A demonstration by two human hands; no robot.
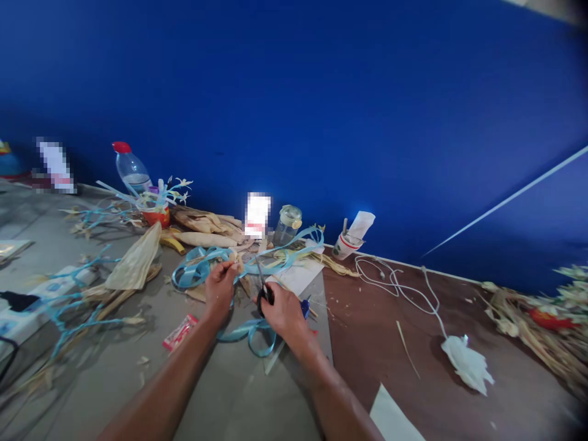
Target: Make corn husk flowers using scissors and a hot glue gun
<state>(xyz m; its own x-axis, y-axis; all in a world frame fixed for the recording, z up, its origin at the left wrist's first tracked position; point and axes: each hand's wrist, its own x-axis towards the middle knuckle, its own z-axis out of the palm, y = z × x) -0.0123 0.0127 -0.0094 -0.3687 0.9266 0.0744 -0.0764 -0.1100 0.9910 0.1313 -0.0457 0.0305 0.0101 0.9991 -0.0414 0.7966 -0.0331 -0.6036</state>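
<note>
The left hand (221,283) has its fingertips pressed together, pinching a pale scrap (237,260) too small to make out fully. The right hand (285,309) is wrapped around the scissors (264,294) by their dark handles, the blades pointing away from the person, just beside the left fingers. Blue ribbon (187,275) lies coiled behind and beside the left hand; more blue strip runs past the blades toward the jar (287,226), and a loop curls on the bench (257,404) between the forearms.

A sachet (180,332) lies to the left of the left forearm. Farther left are a broad dry husk (135,263), blue stems (68,334) with pale tips, and a power strip (27,321). Along the wall (294,110) stand a red-capped bottle (131,168), a red pot (157,215) holding blue stems, a lit screen — its display blurred (257,214) — and the jar. A cup (345,245) stands to the right of the jar, and a white cable (390,285) loops across the brown part of the bench, leading to a crumpled white wrap (467,364).
</note>
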